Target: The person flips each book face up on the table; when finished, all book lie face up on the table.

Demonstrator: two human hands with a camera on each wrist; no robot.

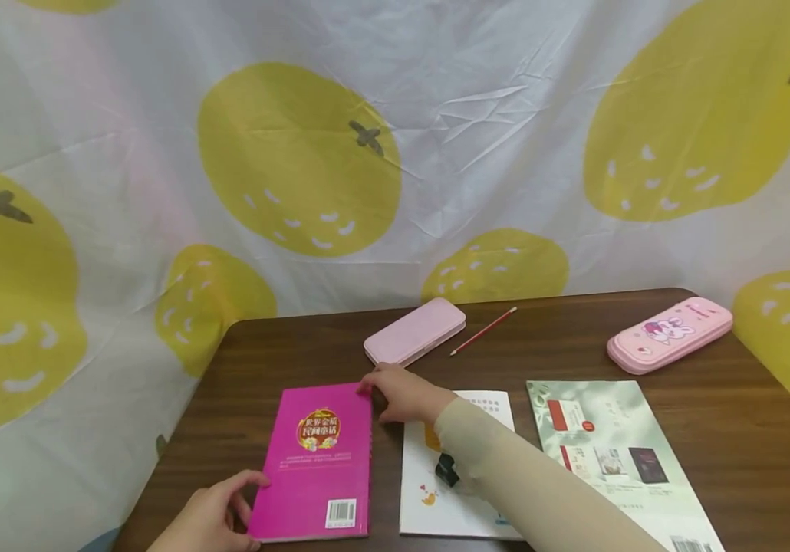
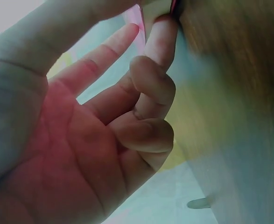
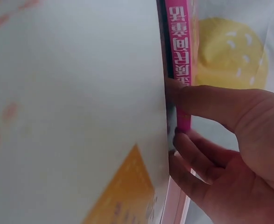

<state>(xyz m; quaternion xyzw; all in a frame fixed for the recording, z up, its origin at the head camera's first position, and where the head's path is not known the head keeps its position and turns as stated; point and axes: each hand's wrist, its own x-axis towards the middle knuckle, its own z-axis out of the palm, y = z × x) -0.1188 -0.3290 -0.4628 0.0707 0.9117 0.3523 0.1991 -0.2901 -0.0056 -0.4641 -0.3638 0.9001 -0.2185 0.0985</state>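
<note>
A pink book [image 1: 312, 487] with a barcode on its back cover lies flat on the table. My left hand [image 1: 210, 512] grips it at its near left corner and left edge. In the left wrist view the other fingers curl toward the palm and the book's corner [image 2: 155, 10] shows only at the top. With my right hand [image 1: 405, 395] I hold the far right corner. Its thumb rests on the lettered pink spine [image 3: 180, 42] in the right wrist view. Under my right forearm lies a white book [image 1: 419, 491], partly covered by the sleeve.
A pale green book [image 1: 643, 429] lies on the right. Behind the books are a plain pink case [image 1: 416, 331], a red pencil [image 1: 483, 332] and a pink pencil case with a rabbit [image 1: 671, 333]. A fruit-patterned curtain [image 1: 492, 153] hangs behind the wooden table [image 1: 547, 337].
</note>
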